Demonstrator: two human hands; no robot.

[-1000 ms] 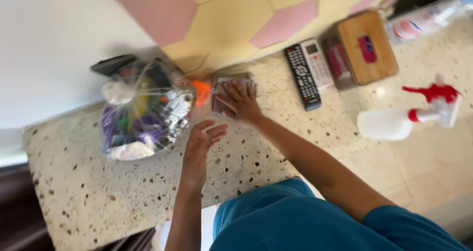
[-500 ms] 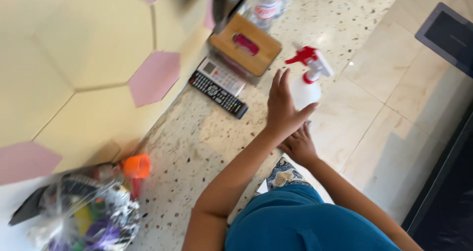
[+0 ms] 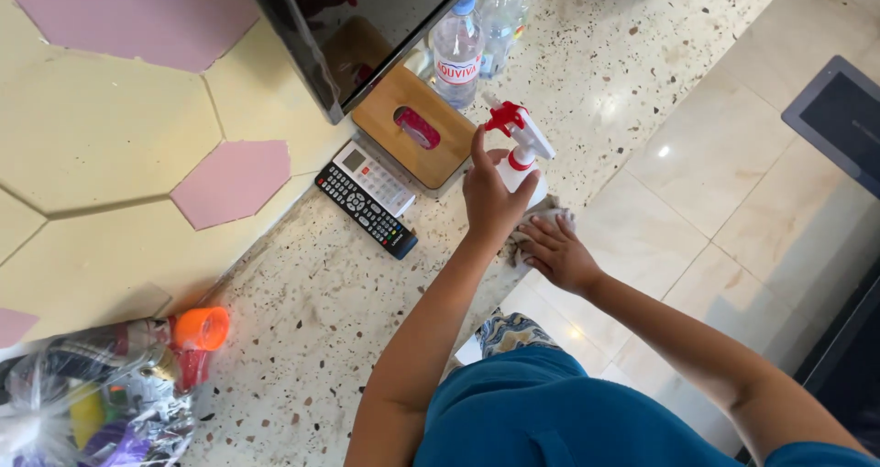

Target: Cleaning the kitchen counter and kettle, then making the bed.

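The fingers of the left hand (image 3: 490, 201) are wrapped around the body of a white plastic spray bottle with a red trigger and nozzle (image 3: 519, 146), with the forefinger raised along its left side towards the trigger. The bottle stands upright near the edge of the speckled terrazzo countertop (image 3: 302, 302). Just to its right and nearer, the right hand (image 3: 555, 252) lies with fingers spread flat, pressing on a crumpled grey cloth (image 3: 541, 219) that sits at the counter's edge, touching the base of the bottle.

To the left of the bottle lies a flat wooden box with a red oval opening in its top (image 3: 412, 128), and against its left side rest a white remote control (image 3: 374, 177) and a black remote control (image 3: 365, 210), side by side. Beyond the box stand clear plastic water bottles (image 3: 458, 54) beside the dark edge of a black screen (image 3: 339, 27). Well apart, at the near left corner, lies a clear plastic bag stuffed with colourful items (image 3: 92, 403), an orange cap (image 3: 202, 328) poking out of it. The wall behind bears yellow and pink hexagonal panels (image 3: 137, 109).
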